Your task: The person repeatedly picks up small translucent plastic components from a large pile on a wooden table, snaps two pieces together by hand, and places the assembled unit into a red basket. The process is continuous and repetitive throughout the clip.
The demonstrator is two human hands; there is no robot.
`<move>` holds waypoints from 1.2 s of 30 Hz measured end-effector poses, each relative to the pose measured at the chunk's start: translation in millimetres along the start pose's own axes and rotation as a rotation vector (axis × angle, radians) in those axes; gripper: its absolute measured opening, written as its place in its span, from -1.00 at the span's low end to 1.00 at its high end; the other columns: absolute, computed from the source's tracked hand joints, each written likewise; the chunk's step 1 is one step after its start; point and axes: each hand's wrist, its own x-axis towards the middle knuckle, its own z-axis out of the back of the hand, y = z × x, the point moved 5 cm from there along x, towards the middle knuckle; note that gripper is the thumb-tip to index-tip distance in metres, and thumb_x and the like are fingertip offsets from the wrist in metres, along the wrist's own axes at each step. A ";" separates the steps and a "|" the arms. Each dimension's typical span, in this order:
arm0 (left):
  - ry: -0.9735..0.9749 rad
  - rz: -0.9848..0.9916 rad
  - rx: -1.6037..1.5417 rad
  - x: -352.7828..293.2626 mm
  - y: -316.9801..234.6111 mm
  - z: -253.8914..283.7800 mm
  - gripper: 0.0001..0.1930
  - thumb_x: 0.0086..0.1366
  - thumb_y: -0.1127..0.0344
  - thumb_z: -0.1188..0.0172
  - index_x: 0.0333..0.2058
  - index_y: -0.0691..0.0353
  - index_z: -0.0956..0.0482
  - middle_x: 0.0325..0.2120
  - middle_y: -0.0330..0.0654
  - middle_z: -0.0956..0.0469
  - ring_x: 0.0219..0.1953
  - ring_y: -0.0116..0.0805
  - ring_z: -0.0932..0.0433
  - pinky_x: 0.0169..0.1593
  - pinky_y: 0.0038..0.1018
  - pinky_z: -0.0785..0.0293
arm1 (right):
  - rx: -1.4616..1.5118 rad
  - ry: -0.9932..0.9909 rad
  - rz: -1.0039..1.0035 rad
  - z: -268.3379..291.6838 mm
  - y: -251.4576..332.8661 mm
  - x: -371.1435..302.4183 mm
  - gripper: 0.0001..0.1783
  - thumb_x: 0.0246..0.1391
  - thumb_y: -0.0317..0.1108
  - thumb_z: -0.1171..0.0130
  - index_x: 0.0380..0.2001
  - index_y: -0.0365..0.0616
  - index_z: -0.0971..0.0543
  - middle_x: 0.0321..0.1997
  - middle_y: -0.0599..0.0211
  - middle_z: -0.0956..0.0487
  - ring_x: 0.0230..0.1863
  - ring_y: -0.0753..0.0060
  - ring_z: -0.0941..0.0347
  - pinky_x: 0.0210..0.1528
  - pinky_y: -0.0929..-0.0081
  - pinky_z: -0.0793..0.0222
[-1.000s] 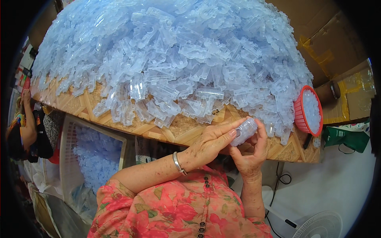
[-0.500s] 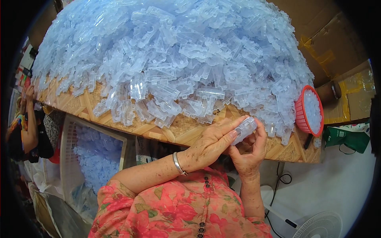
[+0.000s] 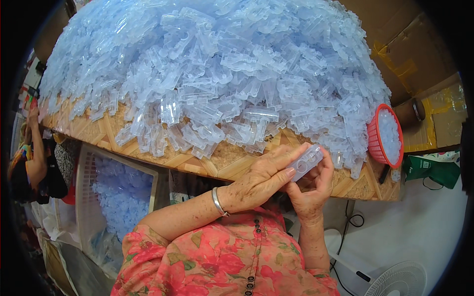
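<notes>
Between both hands I hold a small clear plastic case, oblong, with round shapes in its face. My left hand, a silver bangle at its wrist, grips the case from the left with thumb and fingers. From the other side, my right hand pinches it, fingers curled around its far end and thumb underneath. Both hands are just over the near edge of the table. Beyond them rises a huge heap of similar clear, bluish plastic pieces, spilling close to the edge.
A red plastic basket of small clear parts stands at the table's right end, near cardboard. Below the table's left side is a pale crate of bluish pieces. A fan stands lower right. At far left is another person's arm.
The plastic case has turned in my hands, so its flat face with round shapes now shows. My hands have barely moved. The other person's arm at far left has shifted slightly.
</notes>
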 end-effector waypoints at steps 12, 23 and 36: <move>-0.077 0.012 -0.014 -0.8 1.0 -1.6 -0.51 0.48 0.36 0.01 0.34 0.36 -0.31 0.19 -0.06 -0.43 0.20 -0.24 -0.39 0.28 -0.37 -0.26 | 0.091 0.026 -0.023 -1.8 -4.3 -0.1 0.00 -0.08 -0.49 -0.49 0.36 -0.23 -0.12 0.36 0.11 -0.36 0.25 0.30 -0.42 0.24 0.34 -0.43; 0.002 -0.059 0.251 -0.9 -12.4 0.4 -0.45 0.47 0.33 -0.01 0.37 0.32 -0.24 0.21 0.08 -0.41 0.23 0.02 -0.39 0.30 -0.25 -0.27 | -0.387 -0.056 0.185 5.0 8.7 -6.8 -0.05 -0.08 -0.21 -0.56 0.29 -0.33 -0.27 0.12 0.04 -0.54 -0.20 0.35 -0.63 -0.18 0.43 -0.60; 0.085 0.180 -0.546 20.6 10.9 -35.8 -0.54 0.45 0.35 -0.07 0.27 0.36 -0.40 0.06 -0.13 -0.58 0.00 -0.32 -0.60 0.11 -0.41 -0.51 | -0.484 -0.069 -0.052 47.1 57.8 -14.0 -0.02 -0.14 -0.30 -0.45 0.38 -0.03 -0.23 -0.27 0.21 -0.63 -0.31 0.26 -0.66 -0.23 0.32 -0.59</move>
